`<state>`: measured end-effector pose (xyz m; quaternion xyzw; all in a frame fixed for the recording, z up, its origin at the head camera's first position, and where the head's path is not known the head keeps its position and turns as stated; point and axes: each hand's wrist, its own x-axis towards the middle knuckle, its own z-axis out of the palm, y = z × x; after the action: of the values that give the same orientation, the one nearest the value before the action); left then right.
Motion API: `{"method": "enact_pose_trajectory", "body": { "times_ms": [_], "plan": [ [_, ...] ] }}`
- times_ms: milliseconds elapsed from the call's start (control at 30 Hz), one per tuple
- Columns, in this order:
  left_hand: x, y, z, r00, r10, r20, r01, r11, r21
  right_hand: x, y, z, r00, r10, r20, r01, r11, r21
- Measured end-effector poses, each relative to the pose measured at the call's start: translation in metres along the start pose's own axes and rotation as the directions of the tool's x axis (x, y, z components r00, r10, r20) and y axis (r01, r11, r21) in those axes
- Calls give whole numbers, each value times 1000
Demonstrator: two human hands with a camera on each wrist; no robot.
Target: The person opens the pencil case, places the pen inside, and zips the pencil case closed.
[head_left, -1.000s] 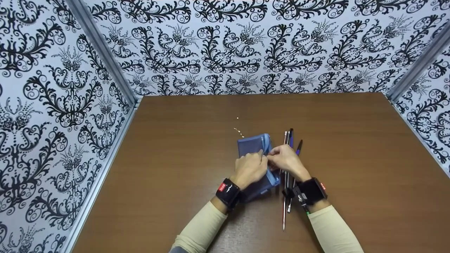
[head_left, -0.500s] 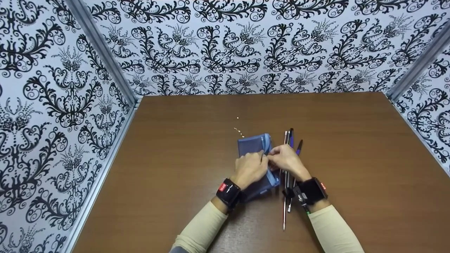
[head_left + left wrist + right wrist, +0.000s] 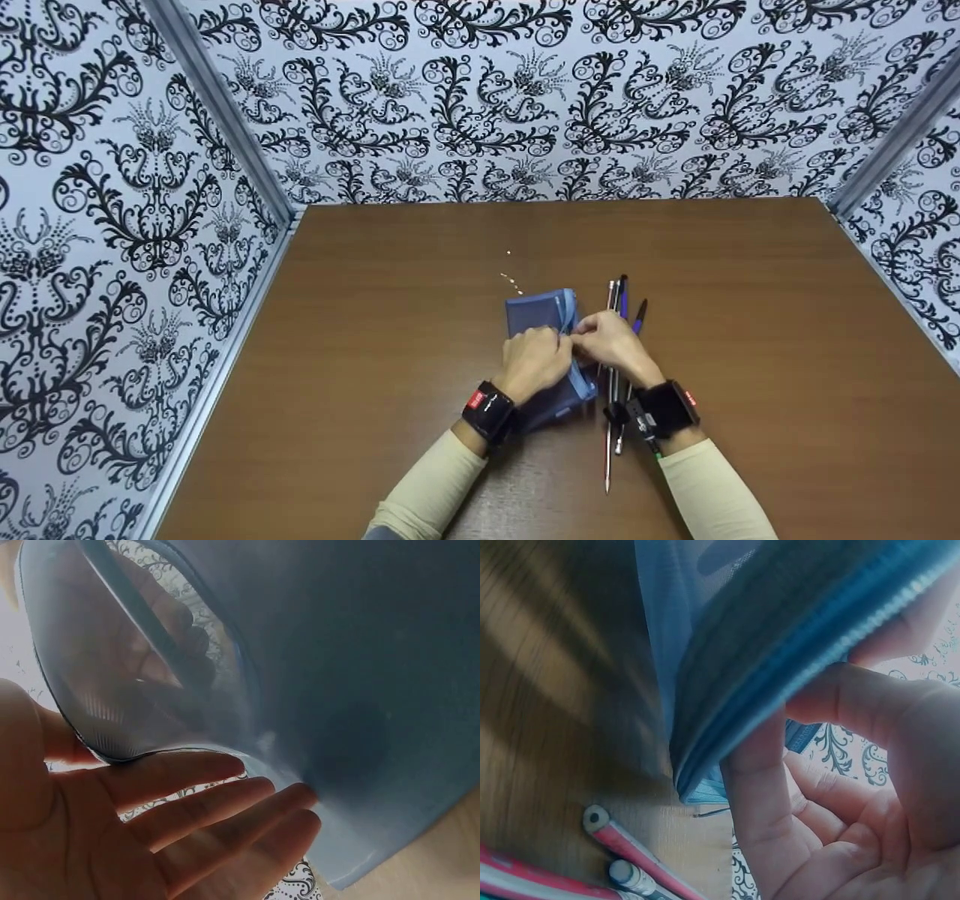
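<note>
A blue see-through zippered pouch (image 3: 532,311) lies tilted on the table under my hands. My left hand (image 3: 534,361) holds its zipper side. In the left wrist view, the mesh pouch (image 3: 360,675) bulges open, its rim passing between thumb and index finger while the other fingers lie against the fabric. My right hand (image 3: 611,346) pinches the same edge just right of the left hand. Up close in the right wrist view, thumb and index finger meet at the blue zipper (image 3: 810,682). Whether they hold the zipper pull is hidden.
Several pencils and pens (image 3: 622,296) lie lengthwise beside the pouch, partly under the right hand. A red pencil (image 3: 637,847) shows its end close to the pouch. Small shiny specks (image 3: 511,283) lie beyond the pouch. Patterned walls (image 3: 480,105) border the wooden table (image 3: 360,315).
The pouch's far end has shifted very slightly toward me. Both hands keep nearly the same place and hold on the zipper edge.
</note>
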<state>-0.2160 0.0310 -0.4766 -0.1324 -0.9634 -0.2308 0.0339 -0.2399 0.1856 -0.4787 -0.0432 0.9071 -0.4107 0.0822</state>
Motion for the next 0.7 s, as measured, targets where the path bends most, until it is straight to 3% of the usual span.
{"method": "enact_pose_trajectory", "body": {
  "times_ms": [700],
  "plan": [
    [0, -1, 2, 998, 12, -66, -12, 1000, -2, -1, -2, 0, 999, 35, 40, -40, 990, 137]
  ]
}}
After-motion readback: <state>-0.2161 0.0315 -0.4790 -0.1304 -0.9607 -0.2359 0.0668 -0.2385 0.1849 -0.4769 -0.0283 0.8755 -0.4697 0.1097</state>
